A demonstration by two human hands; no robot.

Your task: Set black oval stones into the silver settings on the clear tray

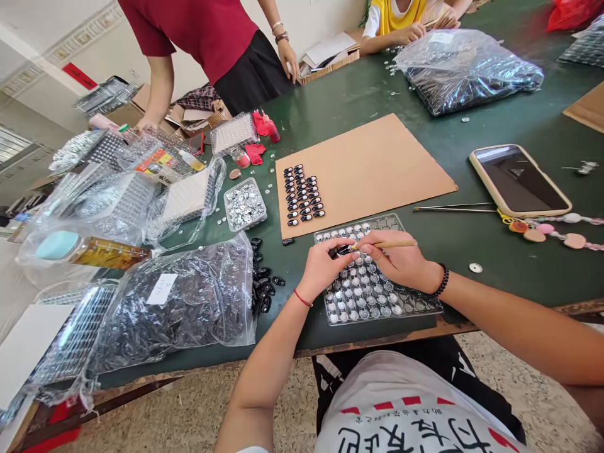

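Observation:
Between thumb and fingers, my left hand (324,265) pinches a small black piece (338,251) that is mostly covered by the fingers. My right hand (396,261) grips a thin wooden stick (389,244), its tip close to the black piece. Both hands are above a clear plastic tray (363,296) with rows of small round whitish discs. Past the tray lies a brown cardboard sheet (372,163). On its left part stand rows of black pieces with white spots (302,195). One more black piece (287,241) lies beside the sheet's near corner.
To the left are a plastic bag of black pieces (189,296), loose black pieces (264,286) and a tub of silvery discs (245,204). A phone (519,179) and tweezers (453,209) lie right. Across the table, one person (198,38) stands; another's hands (425,28) rest near a bag (467,69).

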